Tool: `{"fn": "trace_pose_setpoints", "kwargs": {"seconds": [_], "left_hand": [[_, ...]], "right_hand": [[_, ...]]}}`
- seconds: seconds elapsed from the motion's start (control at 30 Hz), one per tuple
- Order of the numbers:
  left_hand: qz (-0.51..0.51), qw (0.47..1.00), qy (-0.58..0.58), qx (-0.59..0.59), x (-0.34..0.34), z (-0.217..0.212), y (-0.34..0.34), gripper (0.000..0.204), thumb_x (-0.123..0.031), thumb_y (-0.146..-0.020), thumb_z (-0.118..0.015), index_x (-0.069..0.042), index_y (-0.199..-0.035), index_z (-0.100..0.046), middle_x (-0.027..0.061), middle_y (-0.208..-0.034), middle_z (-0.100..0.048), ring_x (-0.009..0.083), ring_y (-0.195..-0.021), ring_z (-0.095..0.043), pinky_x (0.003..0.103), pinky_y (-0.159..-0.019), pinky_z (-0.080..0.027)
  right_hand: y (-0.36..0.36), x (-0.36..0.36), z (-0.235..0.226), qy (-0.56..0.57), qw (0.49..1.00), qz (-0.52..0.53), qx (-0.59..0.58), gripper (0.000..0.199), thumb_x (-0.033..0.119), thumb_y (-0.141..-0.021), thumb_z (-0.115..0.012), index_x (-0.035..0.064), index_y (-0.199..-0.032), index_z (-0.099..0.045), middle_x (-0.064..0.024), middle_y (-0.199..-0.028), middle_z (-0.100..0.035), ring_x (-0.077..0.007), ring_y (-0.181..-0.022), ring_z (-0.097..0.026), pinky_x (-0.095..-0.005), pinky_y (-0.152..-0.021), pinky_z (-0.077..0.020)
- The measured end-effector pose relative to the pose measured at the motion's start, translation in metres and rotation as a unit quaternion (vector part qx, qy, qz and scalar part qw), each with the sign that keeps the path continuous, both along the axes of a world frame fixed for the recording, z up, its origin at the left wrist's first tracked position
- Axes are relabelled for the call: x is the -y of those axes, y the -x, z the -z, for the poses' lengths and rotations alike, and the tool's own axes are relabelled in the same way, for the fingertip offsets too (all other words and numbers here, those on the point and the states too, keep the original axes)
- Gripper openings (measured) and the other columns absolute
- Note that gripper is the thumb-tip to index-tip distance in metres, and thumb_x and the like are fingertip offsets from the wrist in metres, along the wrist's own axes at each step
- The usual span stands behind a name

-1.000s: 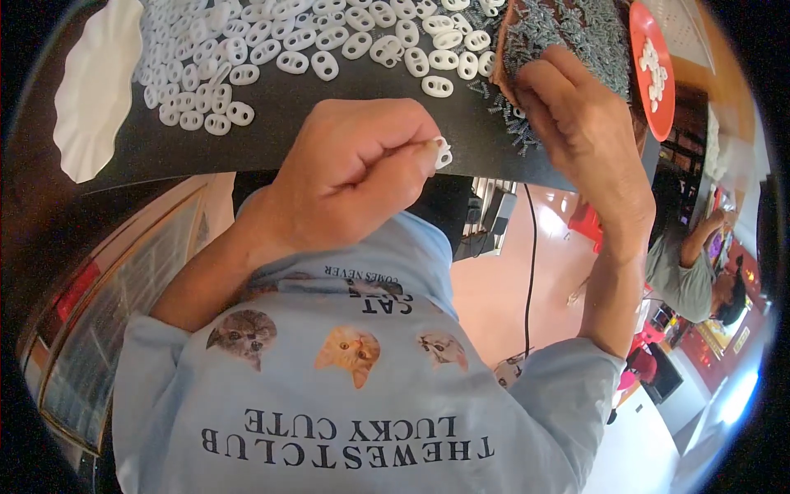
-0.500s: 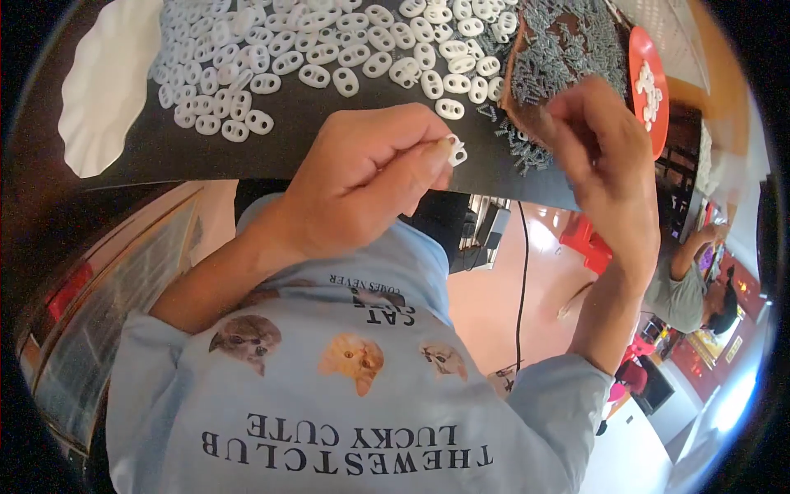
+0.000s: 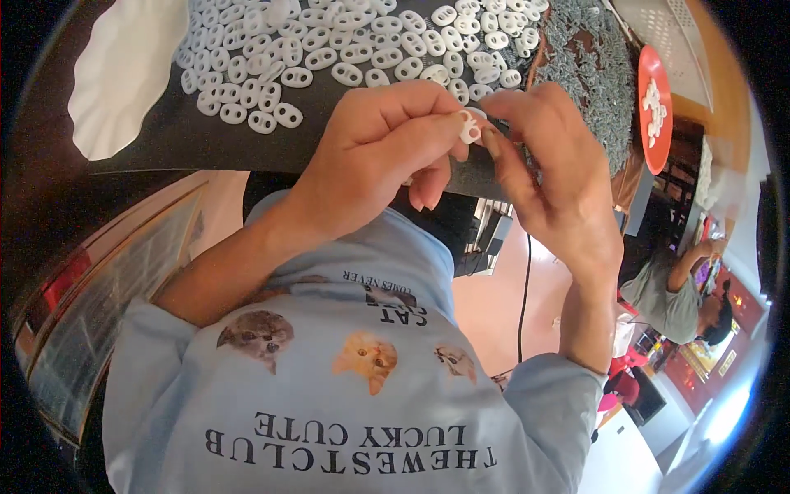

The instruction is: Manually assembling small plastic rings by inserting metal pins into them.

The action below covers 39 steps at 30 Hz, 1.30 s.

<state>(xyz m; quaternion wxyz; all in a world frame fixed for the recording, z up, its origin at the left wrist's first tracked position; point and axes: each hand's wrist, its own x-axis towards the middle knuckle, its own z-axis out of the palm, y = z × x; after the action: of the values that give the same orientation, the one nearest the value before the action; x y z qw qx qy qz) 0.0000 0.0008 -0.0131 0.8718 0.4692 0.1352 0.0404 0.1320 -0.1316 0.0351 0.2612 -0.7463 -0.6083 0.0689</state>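
Observation:
Between the thumb and forefinger of my left hand [image 3: 387, 148] is a small white plastic piece with holes [image 3: 470, 129], which looks like a cord lock. My right hand [image 3: 559, 165] has come up close on its other side, thumb and forefinger bent together at the piece. Whatever those right fingertips hold is too small to make out. Beyond my hands, many loose white oval two-holed pieces [image 3: 346, 75] lie spread over the dark table [image 3: 197, 144]. A heap of small grey metal springs [image 3: 580, 74] lies beyond my right hand.
A white scalloped dish [image 3: 119, 74] stands at the left. At the right, a red plate [image 3: 654, 152] carries several small white parts. The table's near edge runs just below my hands. Farther right, another person in a grey top [image 3: 671, 300] is in the room.
My right hand has moved left from the spring heap to the white piece in my left hand. The view has shifted slightly, and my left hand still pinches the piece.

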Motion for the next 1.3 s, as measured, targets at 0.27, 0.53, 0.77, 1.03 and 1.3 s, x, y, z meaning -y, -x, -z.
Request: {"fn": "trace_pose_setpoints", "kwargs": {"seconds": [0.27,0.53,0.77,1.03,1.3], "left_hand": [[0.022,0.999,0.030,0.021,-0.007,0.004,0.001,0.023,-0.015,-0.092,-0.046,0.002,-0.096,-0.060,0.0033,-0.063,-0.055,0.0097,-0.047,-0.052,0.022,-0.043,-0.040],[0.014,0.994,-0.081,0.071,0.002,0.005,0.002,0.021,-0.016,-0.093,-0.044,0.000,-0.092,-0.058,0.0019,-0.070,-0.055,0.0047,-0.053,-0.044,0.018,-0.050,-0.035],[0.025,0.989,-0.121,0.083,0.003,0.006,0.004,0.019,-0.021,-0.095,-0.045,-0.004,-0.092,-0.055,-0.0015,-0.073,-0.051,0.0022,-0.057,-0.038,0.017,-0.050,-0.030],[0.022,0.990,-0.116,0.079,0.001,0.001,0.005,0.018,-0.015,-0.094,-0.047,-0.001,-0.085,-0.053,0.0000,-0.066,-0.050,0.0066,-0.062,-0.046,0.022,-0.056,-0.039],[0.042,0.988,-0.121,0.081,-0.001,0.004,0.006,0.022,-0.025,-0.095,-0.044,-0.005,-0.093,-0.054,-0.0025,-0.073,-0.050,0.0016,-0.057,-0.036,0.017,-0.049,-0.028]], "right_hand": [[0.002,0.002,0.001,-0.010,0.999,-0.014,0.030,0.011,0.001,-0.078,-0.062,0.0015,-0.089,-0.058,-0.0093,-0.077,-0.052,-0.0214,-0.061,-0.053,-0.0290,-0.053,-0.0439],[0.004,0.004,-0.014,0.044,0.932,0.089,-0.348,0.013,0.011,-0.091,-0.055,-0.0012,-0.091,-0.054,0.0021,-0.082,-0.049,-0.0035,-0.067,-0.039,-0.0168,-0.058,-0.0306],[0.006,0.002,-0.015,0.047,0.919,0.084,-0.383,0.011,0.009,-0.090,-0.056,-0.0013,-0.093,-0.054,0.0024,-0.084,-0.049,-0.0036,-0.072,-0.042,-0.0170,-0.063,-0.0334],[0.011,-0.001,-0.019,0.054,0.920,0.106,-0.374,0.010,0.009,-0.090,-0.056,-0.0007,-0.091,-0.053,0.0036,-0.084,-0.048,-0.0021,-0.069,-0.039,-0.0160,-0.060,-0.0308],[0.012,-0.003,-0.013,0.035,0.927,0.080,-0.365,0.011,0.012,-0.091,-0.056,0.0007,-0.089,-0.053,0.0047,-0.081,-0.047,-0.0013,-0.067,-0.037,-0.0159,-0.057,-0.0290]]}}
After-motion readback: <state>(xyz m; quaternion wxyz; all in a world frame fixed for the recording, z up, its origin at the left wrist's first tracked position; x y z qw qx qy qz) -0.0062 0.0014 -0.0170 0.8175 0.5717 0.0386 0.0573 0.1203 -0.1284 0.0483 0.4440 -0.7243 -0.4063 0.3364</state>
